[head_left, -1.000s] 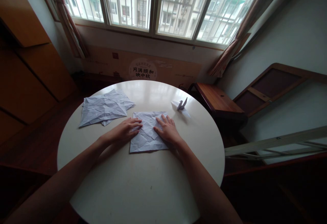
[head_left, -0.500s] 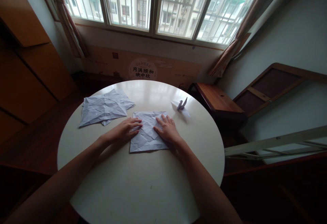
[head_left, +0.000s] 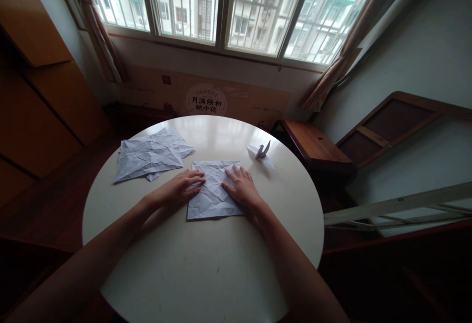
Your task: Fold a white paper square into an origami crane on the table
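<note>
A square sheet of creased white paper [head_left: 214, 205] lies on the round white table [head_left: 184, 274] in front of me. My left hand [head_left: 181, 185] rests on its left edge, fingers stretched out and pointing right. Flat on the paper's right side lies my right hand [head_left: 241, 188], its fingers spread. Neither hand grips anything. A folded paper crane [head_left: 262, 152] stands beyond my right hand, wings out to both sides. To the left, past my left hand, several creased paper sheets [head_left: 149, 158] overlap in a loose pile.
Behind the table, a printed cardboard panel [head_left: 236, 99] stands below the barred window [head_left: 191, 8]. A low wooden stand [head_left: 313, 141] is close to the table's right side. Wooden cabinets [head_left: 40, 111] fill the left, and a folded wooden frame [head_left: 394, 116] leans on the right wall.
</note>
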Action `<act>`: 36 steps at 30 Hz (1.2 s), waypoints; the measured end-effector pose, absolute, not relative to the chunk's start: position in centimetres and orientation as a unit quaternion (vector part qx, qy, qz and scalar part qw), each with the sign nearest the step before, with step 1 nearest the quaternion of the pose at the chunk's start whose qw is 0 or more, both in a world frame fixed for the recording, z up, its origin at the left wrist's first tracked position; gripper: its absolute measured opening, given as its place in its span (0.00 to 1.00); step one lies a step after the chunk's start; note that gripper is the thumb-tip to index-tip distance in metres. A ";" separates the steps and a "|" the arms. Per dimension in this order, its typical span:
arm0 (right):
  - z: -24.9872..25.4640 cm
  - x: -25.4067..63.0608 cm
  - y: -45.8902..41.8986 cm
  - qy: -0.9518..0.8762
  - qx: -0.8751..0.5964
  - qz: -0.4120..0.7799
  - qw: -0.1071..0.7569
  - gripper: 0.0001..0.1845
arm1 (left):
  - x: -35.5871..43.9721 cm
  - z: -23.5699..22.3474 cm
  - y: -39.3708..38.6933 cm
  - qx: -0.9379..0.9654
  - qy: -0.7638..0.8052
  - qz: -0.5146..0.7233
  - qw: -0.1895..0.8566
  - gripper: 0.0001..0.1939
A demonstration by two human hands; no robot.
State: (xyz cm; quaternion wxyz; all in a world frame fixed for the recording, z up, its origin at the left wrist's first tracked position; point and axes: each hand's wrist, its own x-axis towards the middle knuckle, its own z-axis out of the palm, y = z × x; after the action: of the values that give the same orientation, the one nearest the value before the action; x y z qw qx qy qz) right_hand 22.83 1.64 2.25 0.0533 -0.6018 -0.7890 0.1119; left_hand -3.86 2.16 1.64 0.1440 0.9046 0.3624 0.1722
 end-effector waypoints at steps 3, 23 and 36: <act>2.2 22.8 1.7 -0.789 -0.602 0.111 0.052 0.34 | -3.8 1.7 2.1 0.904 0.360 0.176 0.147 0.19; 2.3 22.8 1.7 -0.790 -0.601 0.109 0.049 0.34 | -4.0 1.3 2.4 0.906 0.354 0.185 0.141 0.20; 2.2 22.9 1.7 -0.789 -0.602 0.110 0.050 0.34 | -4.0 1.4 2.3 0.905 0.352 0.190 0.142 0.20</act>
State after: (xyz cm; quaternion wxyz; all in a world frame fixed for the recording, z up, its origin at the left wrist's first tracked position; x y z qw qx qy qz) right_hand 22.85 1.71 2.20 0.0502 -0.6025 -0.7889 0.1102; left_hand -3.97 2.31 1.42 0.1417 0.9053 0.3522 0.1905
